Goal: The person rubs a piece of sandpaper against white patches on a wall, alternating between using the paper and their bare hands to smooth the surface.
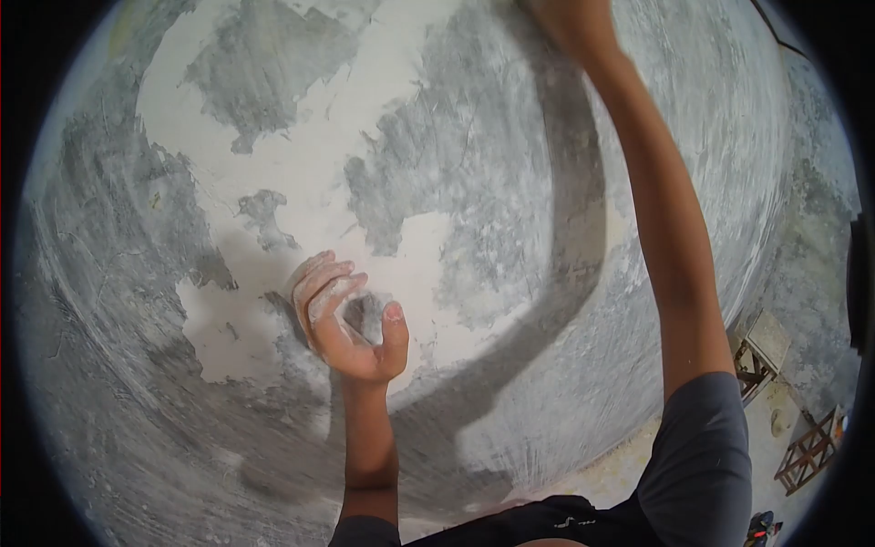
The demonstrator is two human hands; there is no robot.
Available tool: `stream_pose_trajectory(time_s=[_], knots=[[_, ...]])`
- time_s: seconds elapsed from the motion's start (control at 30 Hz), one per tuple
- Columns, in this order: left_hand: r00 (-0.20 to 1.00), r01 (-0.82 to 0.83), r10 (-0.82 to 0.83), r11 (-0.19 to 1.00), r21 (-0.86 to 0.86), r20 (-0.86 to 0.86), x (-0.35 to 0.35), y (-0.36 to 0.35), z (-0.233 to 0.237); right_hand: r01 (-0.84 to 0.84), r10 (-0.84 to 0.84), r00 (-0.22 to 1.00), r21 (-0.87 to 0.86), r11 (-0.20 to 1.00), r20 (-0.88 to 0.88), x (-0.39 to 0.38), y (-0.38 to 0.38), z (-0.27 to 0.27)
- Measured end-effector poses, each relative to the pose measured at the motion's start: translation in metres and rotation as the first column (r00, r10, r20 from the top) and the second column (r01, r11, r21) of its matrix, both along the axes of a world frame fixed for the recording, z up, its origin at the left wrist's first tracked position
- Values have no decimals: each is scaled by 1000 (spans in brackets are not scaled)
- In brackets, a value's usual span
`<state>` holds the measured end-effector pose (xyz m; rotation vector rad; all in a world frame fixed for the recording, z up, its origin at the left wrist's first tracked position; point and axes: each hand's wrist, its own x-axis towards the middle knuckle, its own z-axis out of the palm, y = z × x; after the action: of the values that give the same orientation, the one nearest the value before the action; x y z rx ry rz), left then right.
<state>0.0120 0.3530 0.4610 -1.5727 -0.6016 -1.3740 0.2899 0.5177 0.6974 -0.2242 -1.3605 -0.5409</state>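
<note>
In the head view my left hand [351, 319] is raised before a grey wall [492, 173], its fingers loosely curved and the thumb apart. Nothing is in it, and white powder or paste coats the fingers. Smooth white plaster [301, 173] spreads in ragged patches over the wall, around and behind this hand. My right hand [570, 23] reaches up along the wall to the top edge of the view. Its fingers are cut off there, so I cannot tell what it holds. The right arm throws a long curved shadow on the wall.
At the lower right, a small stool-like stand [764, 342] is on the floor beside the wall. Below it lies a brown slatted wooden frame [807, 453]. Some small dark and red items [764, 527] lie near the bottom edge.
</note>
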Motion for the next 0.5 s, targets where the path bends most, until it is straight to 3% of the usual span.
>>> stream_pose_trajectory(time_s=[0.03, 0.1, 0.13, 0.17, 0.2, 0.23, 0.3, 0.33, 0.37, 0.43, 0.47, 0.5], knots=[[1000, 0, 0, 1000, -10, 5, 0, -1, -3, 6, 7, 995, 132, 991, -100, 3, 11, 10], [1000, 2, -2, 1000, 0, 3, 2, 2, -2, 41, -25, 995, 173, 984, -93, -15, 8, -8], [1000, 9, -9, 1000, 0, 3, 3, 1, -2, 42, -48, 997, 94, 995, 63, -26, -12, -28], [1000, -9, 9, 1000, -9, -10, 3, 1, 0, -14, -28, 985, 243, 970, 169, -38, -13, -46], [999, -28, 27, 1000, -8, -18, 4, 2, 1, -74, 25, 980, 241, 968, 198, -34, -13, -45], [1000, -25, 25, 1000, -11, -18, 4, 1, 0, -136, 84, 971, 226, 965, 225, -28, -12, -49], [999, -34, 34, 999, -8, -8, 2, 1, 1, 17, -18, 1000, -63, 998, -17, 6, 0, -28], [999, -33, 33, 999, -13, -4, 0, -1, -3, 61, -41, 986, 123, 991, -160, 20, 19, -15], [999, -34, 34, 999, -24, 1, -1, -2, -5, 14, -19, 977, -23, 1000, -210, 24, 17, -17], [1000, -31, 31, 999, -22, 3, -2, -1, -4, -14, 3, 992, -80, 997, -128, -3, -4, -40], [999, -31, 31, 999, -18, -7, -2, -1, -3, 250, -251, 968, -158, 955, 10, -8, 15, -56], [999, -34, 34, 999, -9, -17, -1, -1, -2, 121, -158, 975, 226, 967, 156, -21, -4, -67]])
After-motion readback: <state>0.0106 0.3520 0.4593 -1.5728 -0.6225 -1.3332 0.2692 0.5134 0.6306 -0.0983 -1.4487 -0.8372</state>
